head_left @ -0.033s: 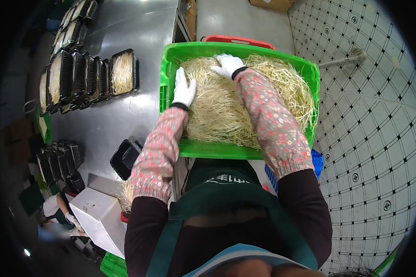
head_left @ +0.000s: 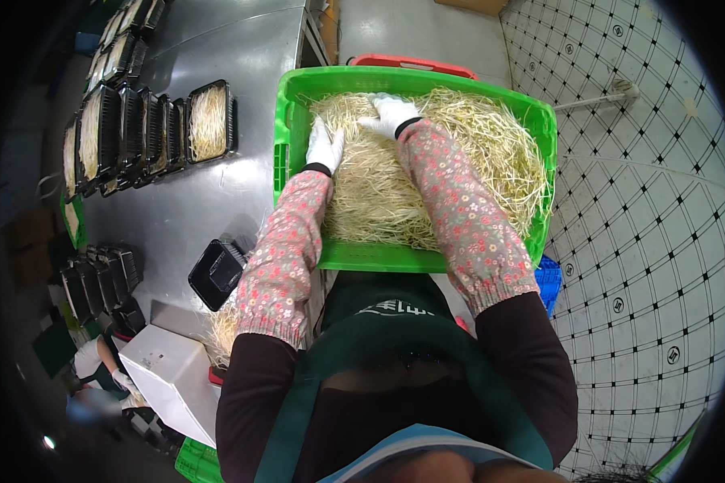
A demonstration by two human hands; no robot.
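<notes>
A green plastic crate (head_left: 379, 259) in front of me is heaped with pale bean sprouts (head_left: 379, 189). Both my hands wear white gloves, with floral sleeves covering the forearms. At the crate's left side my left hand (head_left: 324, 149) lies along the edge of the heap, fingers stretched forward and thumb apart. My right hand (head_left: 391, 115) rests on the sprouts near the far wall, thumb spread from the fingers and fingertips partly hidden among the strands. A small patch of sprouts lies between the two hands.
On the steel table (head_left: 246, 121) to the left stand several black trays of sprouts (head_left: 209, 121). A black tray (head_left: 217, 274) without sprouts lies nearer, close to a white box (head_left: 169, 374). A co-worker's gloved hand (head_left: 125, 382) shows at lower left. Behind the crate is a red crate (head_left: 415, 64).
My hands have drawn slightly closer together: the right has shifted left and the left a little forward. Their fingertips sit deeper in the sprouts.
</notes>
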